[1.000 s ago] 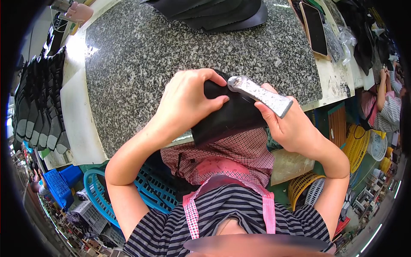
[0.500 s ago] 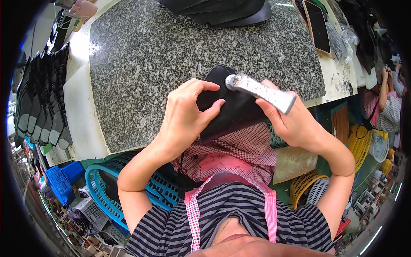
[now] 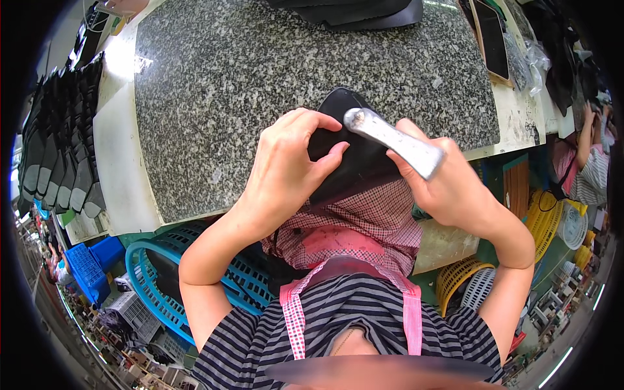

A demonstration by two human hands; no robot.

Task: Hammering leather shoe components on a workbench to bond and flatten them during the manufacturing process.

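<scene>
A flat black piece of leather or similar sheet (image 3: 361, 159) lies at the front edge of the stone slab, with its rounded end on the slab and its near part over my lap. My left hand (image 3: 286, 162) holds its left side, thumb and index finger curved over the surface with a gap between their tips. My right hand (image 3: 448, 182) grips a hammer with a silvery metal head (image 3: 393, 140). The hammer's round face is over the piece, just right of my left fingertips. Whether it touches cannot be made out. My right hand and the head hide the handle.
The speckled stone slab (image 3: 214, 97) covers the worktop. More black pieces (image 3: 364, 16) lie at its far edge, and stacked ones (image 3: 65, 149) at left. A phone (image 3: 491, 39) is at far right. Blue (image 3: 140, 260) and yellow baskets (image 3: 455, 279) stand below. Another person (image 3: 588, 162) is at far right.
The whole view has shifted slightly, so the slab sits higher. The hammer head stays over the black piece, a little farther from its rounded end. Both hands keep much the same pose.
</scene>
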